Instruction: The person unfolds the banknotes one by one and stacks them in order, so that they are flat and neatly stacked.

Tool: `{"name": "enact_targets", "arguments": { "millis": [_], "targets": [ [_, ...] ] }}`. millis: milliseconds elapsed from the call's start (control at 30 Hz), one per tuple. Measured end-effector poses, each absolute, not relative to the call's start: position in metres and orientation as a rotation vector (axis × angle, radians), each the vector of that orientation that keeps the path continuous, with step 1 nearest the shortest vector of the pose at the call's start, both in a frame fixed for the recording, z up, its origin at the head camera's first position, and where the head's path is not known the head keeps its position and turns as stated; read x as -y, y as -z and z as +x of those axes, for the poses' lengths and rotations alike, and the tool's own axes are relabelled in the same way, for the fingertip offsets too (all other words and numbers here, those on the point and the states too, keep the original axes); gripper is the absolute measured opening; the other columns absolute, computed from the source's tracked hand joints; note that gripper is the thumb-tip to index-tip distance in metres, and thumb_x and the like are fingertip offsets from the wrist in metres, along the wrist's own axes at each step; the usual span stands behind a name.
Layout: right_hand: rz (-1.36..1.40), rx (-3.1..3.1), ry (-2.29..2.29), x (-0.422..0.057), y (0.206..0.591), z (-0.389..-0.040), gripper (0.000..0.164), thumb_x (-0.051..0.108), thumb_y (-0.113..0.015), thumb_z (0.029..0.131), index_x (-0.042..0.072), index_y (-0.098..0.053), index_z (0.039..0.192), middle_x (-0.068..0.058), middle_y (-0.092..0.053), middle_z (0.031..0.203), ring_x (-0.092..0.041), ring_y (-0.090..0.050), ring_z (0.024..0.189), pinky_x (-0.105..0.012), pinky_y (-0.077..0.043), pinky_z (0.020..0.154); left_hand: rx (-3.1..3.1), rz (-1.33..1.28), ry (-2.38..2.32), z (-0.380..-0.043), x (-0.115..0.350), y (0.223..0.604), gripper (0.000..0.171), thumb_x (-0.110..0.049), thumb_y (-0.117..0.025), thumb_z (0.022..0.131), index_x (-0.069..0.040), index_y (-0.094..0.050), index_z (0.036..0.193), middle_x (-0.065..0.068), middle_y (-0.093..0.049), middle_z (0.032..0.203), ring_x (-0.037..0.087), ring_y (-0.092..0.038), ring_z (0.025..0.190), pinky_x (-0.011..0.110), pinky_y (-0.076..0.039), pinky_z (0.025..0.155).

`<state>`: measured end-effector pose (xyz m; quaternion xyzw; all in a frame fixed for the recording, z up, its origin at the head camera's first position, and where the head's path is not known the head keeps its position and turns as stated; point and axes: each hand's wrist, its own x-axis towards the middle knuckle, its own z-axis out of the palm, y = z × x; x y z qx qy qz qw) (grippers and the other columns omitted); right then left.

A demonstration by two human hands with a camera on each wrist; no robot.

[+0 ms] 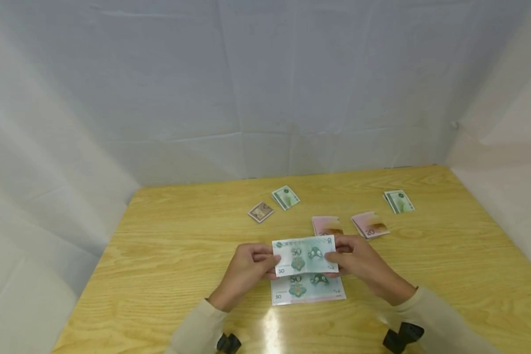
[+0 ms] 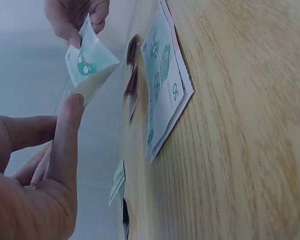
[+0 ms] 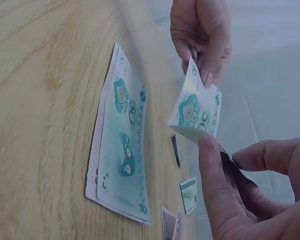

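A green play banknote marked 50 (image 1: 304, 253) is held up level with its printed side toward me. My left hand (image 1: 249, 268) pinches its left end, thumb on the front. The right end is pinched by my right hand (image 1: 366, 263) with its thumb on the front. In the right wrist view the held note (image 3: 192, 107) bends along a fold across its middle. Just below it on the table lies another 50 banknote (image 1: 309, 294), flat and partly covered in the head view. A pinkish paper edge (image 2: 186, 75) shows under that lower note in the left wrist view.
Behind the hands lie two folded pink 20 notes, one on the left (image 1: 325, 223) and one on the right (image 1: 371, 226). Farther back are a folded brown note (image 1: 261, 212) and two folded green notes (image 1: 285, 197) on the wooden table (image 1: 168, 255). White sheeting (image 1: 265, 98) hangs around the table.
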<state>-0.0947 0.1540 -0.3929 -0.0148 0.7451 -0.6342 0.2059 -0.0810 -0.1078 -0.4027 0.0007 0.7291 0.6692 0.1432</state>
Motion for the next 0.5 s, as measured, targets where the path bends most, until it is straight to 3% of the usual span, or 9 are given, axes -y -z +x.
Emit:
{"name": "enact_targets", "arguments": {
  "millis": [300, 500],
  "targets": [
    [-0.036, -2.099, 1.731, -0.162, 0.400, -0.095, 0.017, 0.005, -0.069, 0.094, -0.009, -0.061, 0.101, -0.014, -0.065, 0.090, -0.023, -0.069, 0.084, -0.042, -0.065, 0.074, -2.055, -0.021, -1.893, -0.080, 0.117, 0.405, 0.034, -0.002, -0.067, 0.095, 0.018, -0.058, 0.122, 0.019, -0.072, 0.097, 0.021, -0.072, 0.076, 0.034, -0.065, 0.073],
    [-0.006, -2.095, 1.733, -0.168, 0.406, -0.093, 0.021, 0.002, -0.072, 0.092, -0.011, -0.063, 0.105, -0.013, -0.064, 0.088, -0.022, -0.068, 0.080, -0.043, -0.065, 0.074, -2.011, 0.007, -1.878, -0.079, 0.123, 0.407, 0.034, 0.000, -0.065, 0.096, 0.019, -0.057, 0.122, 0.021, -0.072, 0.098, 0.025, -0.073, 0.081, 0.034, -0.065, 0.075]
  ]
}}
